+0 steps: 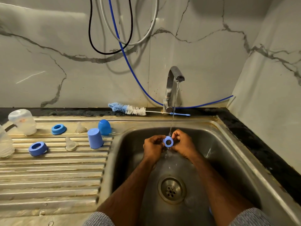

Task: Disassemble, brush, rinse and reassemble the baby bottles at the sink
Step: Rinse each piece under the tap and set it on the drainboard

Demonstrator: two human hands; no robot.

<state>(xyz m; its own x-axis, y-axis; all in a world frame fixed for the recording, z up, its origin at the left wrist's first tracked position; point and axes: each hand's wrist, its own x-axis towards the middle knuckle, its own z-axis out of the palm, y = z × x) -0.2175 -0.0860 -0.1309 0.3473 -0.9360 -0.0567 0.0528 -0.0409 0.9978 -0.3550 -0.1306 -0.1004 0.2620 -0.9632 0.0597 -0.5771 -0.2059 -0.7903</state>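
Observation:
Over the sink basin (228, 160), my left hand (152, 146) and my right hand (183, 142) together pinch a blue bottle ring (168, 141) under the running stream from the tap (173, 82). On the drainboard (48, 173) lie two more blue rings (58, 129) (38, 148), two clear teats (81, 127) (70, 144), a pale blue cap (95, 138) and a darker blue domed cap (104, 127). An upturned clear bottle (23, 121) stands at the far left, and another clear bottle (5, 142) is cut off by the frame edge.
A blue and white bottle brush (130, 109) lies on the black ledge behind the sink, left of the tap. A blue hose (130, 66) and black and white cables hang on the marble wall. The drain (171, 190) sits at the basin's bottom.

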